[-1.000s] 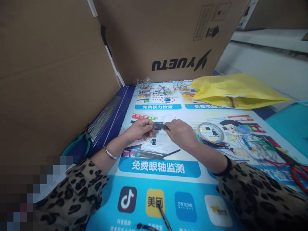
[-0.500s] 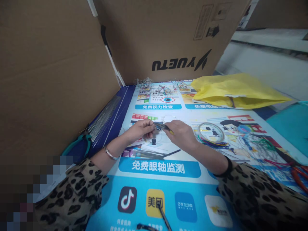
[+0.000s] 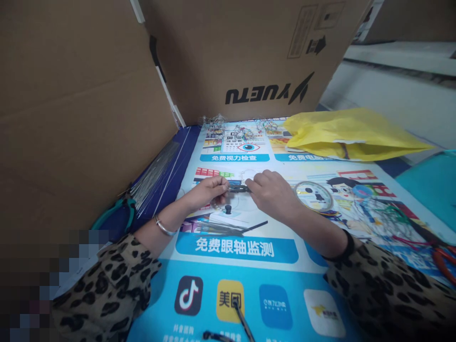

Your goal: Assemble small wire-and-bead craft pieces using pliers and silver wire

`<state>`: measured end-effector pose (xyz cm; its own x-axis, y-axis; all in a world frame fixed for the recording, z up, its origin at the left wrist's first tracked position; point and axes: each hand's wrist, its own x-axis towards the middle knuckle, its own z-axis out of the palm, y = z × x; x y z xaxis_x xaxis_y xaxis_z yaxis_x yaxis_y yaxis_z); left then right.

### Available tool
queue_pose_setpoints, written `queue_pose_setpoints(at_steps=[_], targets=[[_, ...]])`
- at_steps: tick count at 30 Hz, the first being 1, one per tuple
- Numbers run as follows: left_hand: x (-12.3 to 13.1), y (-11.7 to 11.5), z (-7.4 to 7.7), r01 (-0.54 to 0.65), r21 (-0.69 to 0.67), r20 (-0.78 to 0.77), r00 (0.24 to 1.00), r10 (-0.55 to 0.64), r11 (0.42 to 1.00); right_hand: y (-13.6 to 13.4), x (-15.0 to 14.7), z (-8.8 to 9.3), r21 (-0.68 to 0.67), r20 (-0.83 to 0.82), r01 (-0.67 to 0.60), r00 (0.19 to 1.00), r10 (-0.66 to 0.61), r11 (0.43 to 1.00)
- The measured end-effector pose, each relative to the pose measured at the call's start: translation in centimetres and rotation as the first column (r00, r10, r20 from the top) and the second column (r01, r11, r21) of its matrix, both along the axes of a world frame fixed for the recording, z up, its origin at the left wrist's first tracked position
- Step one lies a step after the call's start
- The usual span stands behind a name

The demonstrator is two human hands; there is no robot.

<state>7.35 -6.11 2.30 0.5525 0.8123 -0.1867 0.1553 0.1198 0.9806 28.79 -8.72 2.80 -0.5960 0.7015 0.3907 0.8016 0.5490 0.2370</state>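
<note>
My right hand (image 3: 272, 192) is closed around small dark pliers (image 3: 238, 188), whose jaws point left toward my left fingertips. With thumb and fingers pinched together, my left hand (image 3: 212, 192) holds a thin wire at the jaws. A faint wire loop seems to hang below and between the hands; its exact shape is hard to make out. Small beads show just under my left fingers. Below the hands, a bundle of short grey wires (image 3: 224, 229) lies on the printed sheet (image 3: 302, 280).
Cardboard walls (image 3: 228, 57) stand left and behind. At left lie long wires (image 3: 153, 175) and teal-handled pliers (image 3: 119, 211). At right are a tape roll (image 3: 314, 196), tangled coloured wires (image 3: 388, 218), a red handle (image 3: 443, 261) and a yellow bag (image 3: 356, 133). Dark tool ends (image 3: 244, 320) show in front.
My right hand has turned, and the pliers have swung from slanting down-right to nearly level. My left hand has barely moved.
</note>
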Motion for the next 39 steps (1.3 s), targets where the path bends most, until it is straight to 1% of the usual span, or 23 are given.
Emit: queue_pose_setpoints(at_steps=[3,12,18,23,25,27,30,33,36,39], targets=[[0.0,0.0,0.1,0.002,-0.001,-0.014,1.0,-0.002,1.0,0.0,0.0,0.2,0.029,0.028,-0.006,1.0,0.005,1.0],[-0.1,-0.2,0.3,0.023,-0.006,-0.007,1.0,-0.023,1.0,0.0,0.1,0.1,0.07,0.027,-0.055,0.998,0.054,0.996],[-0.2,0.0,0.1,0.052,-0.046,0.02,0.999,-0.051,0.998,-0.1,0.2,0.0,0.058,0.018,-0.068,0.998,0.067,0.996],[-0.2,0.0,0.0,0.057,-0.043,0.034,0.998,-0.056,0.997,-0.2,0.2,-0.2,0.053,0.024,-0.057,0.998,0.056,0.997],[-0.2,-0.1,0.1,0.043,-0.037,0.03,0.999,-0.042,0.998,-0.2,0.2,-0.4,0.032,0.015,-0.036,0.999,0.035,0.999],[-0.1,-0.1,0.2,0.033,-0.029,0.022,0.999,-0.032,0.999,-0.1,0.1,-0.8,-0.015,-0.031,-0.008,1.0,0.007,1.0],[-0.2,0.0,0.2,0.032,-0.017,0.023,0.999,-0.031,0.999,0.2,0.0,-1.6,-0.151,-0.152,0.029,0.987,-0.053,0.988],[-0.3,0.1,0.0,0.037,-0.02,0.041,0.999,-0.036,0.999,0.4,-0.1,-2.2,-0.269,-0.248,0.015,0.965,-0.084,0.963],[-0.4,0.1,-0.1,0.038,-0.032,0.044,0.998,-0.037,0.999,0.5,-0.1,-2.3,-0.296,-0.28,-0.014,0.957,-0.073,0.955],[-0.3,0.1,-0.1,0.033,-0.029,0.031,0.999,-0.032,0.999,0.4,0.0,-2.0,-0.274,-0.252,-0.031,0.967,-0.041,0.961]])
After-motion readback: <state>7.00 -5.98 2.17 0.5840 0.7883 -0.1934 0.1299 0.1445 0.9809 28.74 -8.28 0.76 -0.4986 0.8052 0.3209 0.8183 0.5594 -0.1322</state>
